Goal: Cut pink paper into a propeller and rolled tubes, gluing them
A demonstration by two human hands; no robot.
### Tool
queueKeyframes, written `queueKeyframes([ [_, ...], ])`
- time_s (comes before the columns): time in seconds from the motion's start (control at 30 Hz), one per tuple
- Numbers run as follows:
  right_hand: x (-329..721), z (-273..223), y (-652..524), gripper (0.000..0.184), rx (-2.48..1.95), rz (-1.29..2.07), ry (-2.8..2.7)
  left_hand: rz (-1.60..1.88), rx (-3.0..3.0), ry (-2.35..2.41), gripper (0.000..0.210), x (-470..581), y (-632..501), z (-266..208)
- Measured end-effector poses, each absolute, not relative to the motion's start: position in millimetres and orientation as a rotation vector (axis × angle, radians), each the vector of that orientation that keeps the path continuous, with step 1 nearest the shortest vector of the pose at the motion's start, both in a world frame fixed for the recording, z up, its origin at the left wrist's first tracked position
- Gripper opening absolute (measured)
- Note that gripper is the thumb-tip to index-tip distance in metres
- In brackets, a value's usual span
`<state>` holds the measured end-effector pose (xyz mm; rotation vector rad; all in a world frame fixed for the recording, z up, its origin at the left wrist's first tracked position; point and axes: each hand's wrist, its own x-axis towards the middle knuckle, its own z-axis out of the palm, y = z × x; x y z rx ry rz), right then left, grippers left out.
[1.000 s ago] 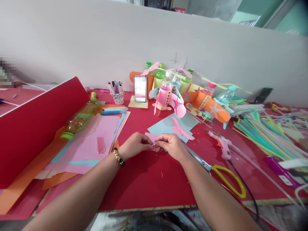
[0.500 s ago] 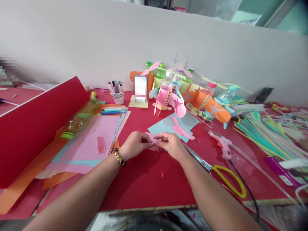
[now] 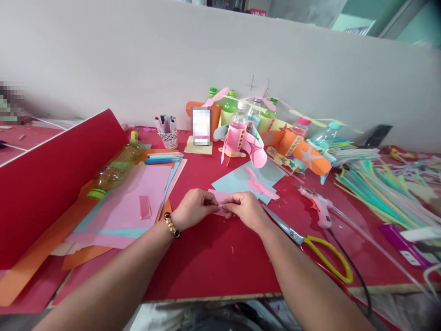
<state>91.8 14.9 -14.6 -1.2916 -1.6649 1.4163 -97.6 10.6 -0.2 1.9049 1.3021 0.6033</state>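
Between the fingertips of both hands is a small, narrow piece of pink paper (image 3: 221, 207), mostly hidden by the fingers. My left hand (image 3: 195, 208), with a beaded bracelet at the wrist, pinches its left end. The other end sits in the pinch of my right hand (image 3: 245, 208). Just beyond the fingers lies a pink paper sheet (image 3: 218, 195), partly covered by the hands. Blue paper (image 3: 230, 177) spreads behind it, with a pink paper propeller (image 3: 260, 185) on top. Scissors with yellow handles (image 3: 310, 243) lie beside my right forearm.
A pink glue gun (image 3: 320, 209) rests at the right, near a purple power strip (image 3: 401, 246) and pipe cleaners (image 3: 375, 193). Paper-decorated bottles (image 3: 237, 131) stand at the back. On the left are stacked paper (image 3: 120, 202), a plastic bottle (image 3: 115, 170) and a pen cup (image 3: 168, 139).
The fingers have shifted slightly, and the narrow pink piece now sits lower and shows less between them. The things on the table stay where they were.
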Motion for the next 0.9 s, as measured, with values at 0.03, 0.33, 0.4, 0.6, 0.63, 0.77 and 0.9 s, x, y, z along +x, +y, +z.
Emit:
queueKeyframes([
  [0.03, 92, -14, 15, 0.017, -1.289, 1.432, -1.662, 0.602, 1.902, 1.295, 0.019, -97, 11, 0],
  [0.33, 95, -13, 18, 0.017, -1.243, 1.532, -1.597, 0.554, 1.77, 1.186, 0.026, -101, 14, 5],
  [0.4, 95, -12, 18, 0.016, -1.259, 1.533, -1.579, 0.529, 1.768, 1.176, 0.028, -103, 15, 6],
  [0.6, 95, -10, 18, 0.015, -1.245, 1.547, -1.521, 0.499, 1.708, 1.149, 0.033, -105, 16, 9],
  [0.63, 95, -10, 18, 0.016, -1.236, 1.549, -1.516, 0.497, 1.677, 1.142, 0.034, -105, 16, 10],
  [0.77, 97, -11, 20, 0.019, -1.194, 1.547, -1.484, 0.516, 1.561, 1.137, 0.036, -104, 15, 11],
  [0.9, 98, -10, 21, 0.022, -1.173, 1.546, -1.46, 0.541, 1.491, 1.138, 0.037, -104, 15, 10],
])
